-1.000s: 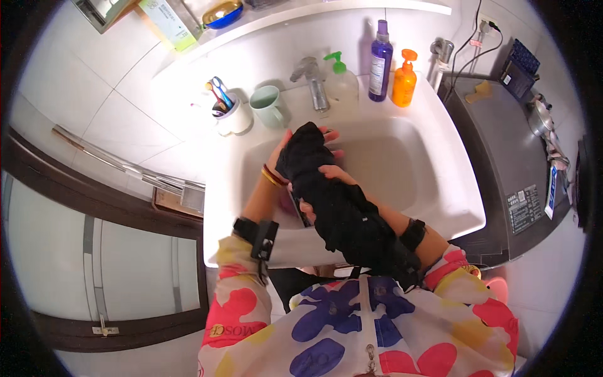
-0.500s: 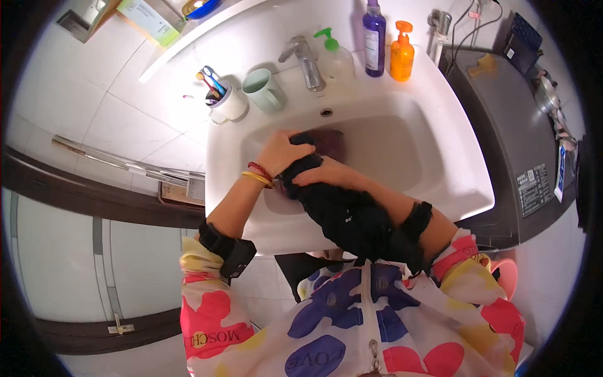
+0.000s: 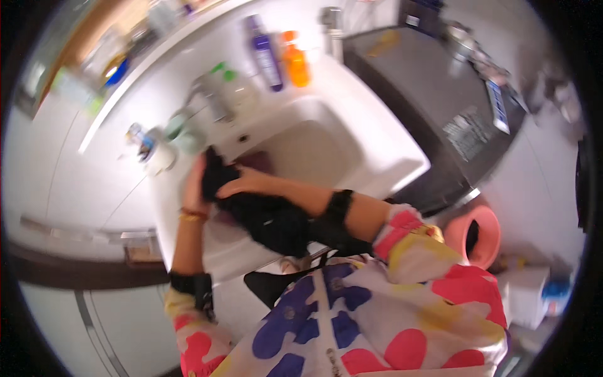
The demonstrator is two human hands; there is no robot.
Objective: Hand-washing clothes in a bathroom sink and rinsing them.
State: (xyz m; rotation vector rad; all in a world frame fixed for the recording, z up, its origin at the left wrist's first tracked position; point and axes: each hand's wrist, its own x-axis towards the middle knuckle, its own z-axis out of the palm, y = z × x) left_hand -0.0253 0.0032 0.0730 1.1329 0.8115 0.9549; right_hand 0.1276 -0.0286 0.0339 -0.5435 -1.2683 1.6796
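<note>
Sink [image 3: 380,135]: front edge passes below the cloth; bowl gives room right of the hands, cup [image 3: 187,139] near its back left
Cloth [image 3: 270,223]: black, bunched, long, slanting over the front edge
Left hand [image 3: 196,185]: against the far end, grip too blurred to tell
Right hand [image 3: 246,182]: clasping the cloth

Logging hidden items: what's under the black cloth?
Dark reddish patches show on either side of the black cloth, in the sink. The cloth and right hand cover whatever lies between.
</note>
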